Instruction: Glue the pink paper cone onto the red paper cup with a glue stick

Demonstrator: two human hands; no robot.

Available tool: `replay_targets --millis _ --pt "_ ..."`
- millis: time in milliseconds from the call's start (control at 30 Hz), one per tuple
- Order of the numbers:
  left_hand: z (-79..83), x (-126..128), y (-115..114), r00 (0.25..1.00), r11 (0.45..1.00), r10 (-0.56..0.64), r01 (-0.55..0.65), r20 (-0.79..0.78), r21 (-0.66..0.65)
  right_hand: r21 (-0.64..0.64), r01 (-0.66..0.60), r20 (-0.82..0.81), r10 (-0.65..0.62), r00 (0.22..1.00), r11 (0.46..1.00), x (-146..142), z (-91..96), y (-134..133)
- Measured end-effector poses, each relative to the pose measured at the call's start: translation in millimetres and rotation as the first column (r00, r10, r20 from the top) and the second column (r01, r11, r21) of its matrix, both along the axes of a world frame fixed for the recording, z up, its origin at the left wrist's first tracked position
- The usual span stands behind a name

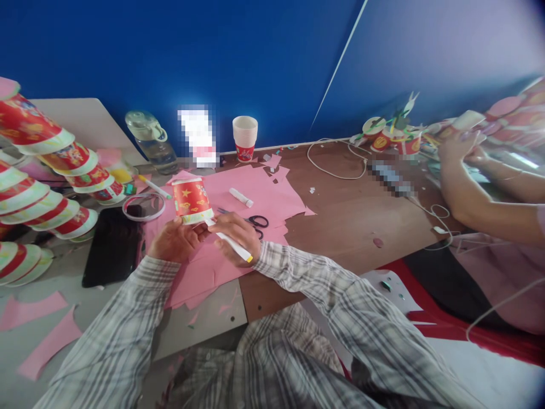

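My left hand [174, 241] is closed on a red paper cup [192, 200] with gold patterns, held on its side above the pink paper [272, 196]. My right hand [236, 238] grips a white pen-like stick [232, 244] with a yellow end, its tip touching the cup's rim. Black-handled scissors [255, 221] and a white glue stick [240, 197] lie on the pink paper just behind my hands.
Stacks of red paper cups [46, 170] lean at the left. A black phone [113, 247], a tape ring [143, 205], a water bottle [151, 139] and an upright cup [244, 137] are nearby. Another person's hands [462, 153] work at the right, by white cables [336, 165].
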State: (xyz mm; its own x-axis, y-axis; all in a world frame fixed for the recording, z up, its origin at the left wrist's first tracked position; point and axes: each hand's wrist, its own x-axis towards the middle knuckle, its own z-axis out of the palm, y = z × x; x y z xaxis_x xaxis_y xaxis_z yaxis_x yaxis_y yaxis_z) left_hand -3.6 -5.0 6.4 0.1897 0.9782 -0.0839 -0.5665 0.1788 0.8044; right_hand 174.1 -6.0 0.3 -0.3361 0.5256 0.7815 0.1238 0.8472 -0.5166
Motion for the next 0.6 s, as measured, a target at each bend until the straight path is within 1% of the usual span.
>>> replay_targets --millis 133,267,367,500,600 --pt "-0.4 -0.4 -0.2 1.000 0.999 -0.029 0.029 0.000 0.022 -0.004 0.006 0.030 -0.006 1.000 1.000 -0.3 -0.6 -0.3" --pt "1.1 0.5 -0.3 0.999 0.999 -0.044 0.043 0.031 0.019 0.001 0.010 0.033 -0.010 0.999 1.000 -0.3 -1.5 -0.4" --pt "4.4 2.6 -0.9 0.999 1.000 -0.015 0.015 0.050 0.015 -0.009 0.017 0.047 -0.016 0.999 1.000 -0.1 -1.9 -0.8" --pt "9.0 5.1 -1.3 1.000 1.000 0.019 -0.019 0.021 -0.008 -0.007 0.032 0.053 -0.031 0.998 0.999 -0.3 -2.5 -1.4" --pt "9.2 3.6 0.1 0.998 0.998 0.048 -0.047 0.031 -0.033 0.004 0.085 0.045 -0.085 0.995 0.996 -0.6 -4.2 -0.1"
